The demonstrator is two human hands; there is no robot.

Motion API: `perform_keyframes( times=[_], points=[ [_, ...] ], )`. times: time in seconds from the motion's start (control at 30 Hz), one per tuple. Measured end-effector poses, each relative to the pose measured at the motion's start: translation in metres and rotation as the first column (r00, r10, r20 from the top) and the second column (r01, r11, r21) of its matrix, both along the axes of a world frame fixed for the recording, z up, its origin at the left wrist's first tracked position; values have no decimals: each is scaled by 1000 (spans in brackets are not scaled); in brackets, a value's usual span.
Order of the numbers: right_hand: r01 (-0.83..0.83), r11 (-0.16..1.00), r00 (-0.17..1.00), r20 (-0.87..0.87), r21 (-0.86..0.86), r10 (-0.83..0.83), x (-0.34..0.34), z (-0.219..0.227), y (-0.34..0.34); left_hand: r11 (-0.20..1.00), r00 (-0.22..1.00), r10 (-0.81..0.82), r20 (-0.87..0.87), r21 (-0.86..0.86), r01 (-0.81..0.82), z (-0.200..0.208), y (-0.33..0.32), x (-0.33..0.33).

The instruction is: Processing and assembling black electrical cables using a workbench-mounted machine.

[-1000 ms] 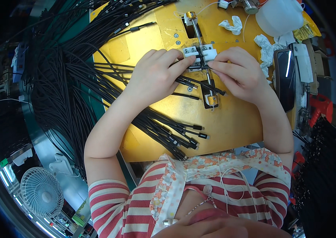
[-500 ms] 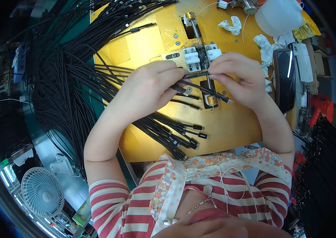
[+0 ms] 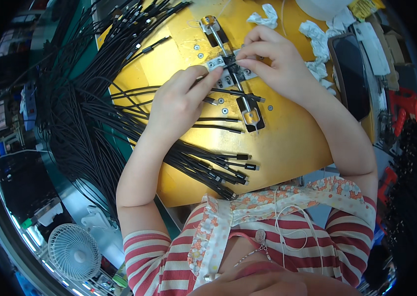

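Over the metal fixture, both hands meet at a black cable. My left hand has its thumb and index finger pinched on the cable's left part. Opposite, my right hand pinches its end between thumb and fingertips, the other fingers loosely curled. More black cables with plug ends pass under my left palm and stick out to its right. A slanting steel rod with gold-coloured end blocks crosses the fixture just beneath the fingers. The fingers partly hide the held cable and the fixture's middle.
A yellow metal plate carries the fixture. Cable ends lie at its near left; a large black cable bundle hangs at left. Crumpled white tissues, a dark phone and a white tub sit at right. A fan stands lower left.
Both hands have moved away from me and slightly left, bringing the held cable from beside the rod to the fixture's middle. The whole view has also shifted and turned a little.
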State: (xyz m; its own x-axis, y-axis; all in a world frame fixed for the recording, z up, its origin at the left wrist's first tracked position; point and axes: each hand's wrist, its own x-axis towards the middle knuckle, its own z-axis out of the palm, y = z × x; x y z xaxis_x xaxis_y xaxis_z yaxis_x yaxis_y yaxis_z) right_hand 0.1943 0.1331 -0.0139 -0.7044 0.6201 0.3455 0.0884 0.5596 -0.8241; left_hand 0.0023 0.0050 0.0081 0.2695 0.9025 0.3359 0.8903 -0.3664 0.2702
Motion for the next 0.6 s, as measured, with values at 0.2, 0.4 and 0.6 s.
perform_keyframes(
  times=[0.2,0.4,0.6],
  points=[
    [14,968,999,-40,252,-4,-1,-7,0,998,999,31,-15,-55,-31,-1,1,-2],
    [-6,898,997,71,440,-28,7,-1,-3,995,999,37,-21,-97,-38,-3,0,-3],
    [-136,922,981,179,362,74,17,14,-3,997,999,31,-8,-76,-32,-3,1,-2]
  ],
)
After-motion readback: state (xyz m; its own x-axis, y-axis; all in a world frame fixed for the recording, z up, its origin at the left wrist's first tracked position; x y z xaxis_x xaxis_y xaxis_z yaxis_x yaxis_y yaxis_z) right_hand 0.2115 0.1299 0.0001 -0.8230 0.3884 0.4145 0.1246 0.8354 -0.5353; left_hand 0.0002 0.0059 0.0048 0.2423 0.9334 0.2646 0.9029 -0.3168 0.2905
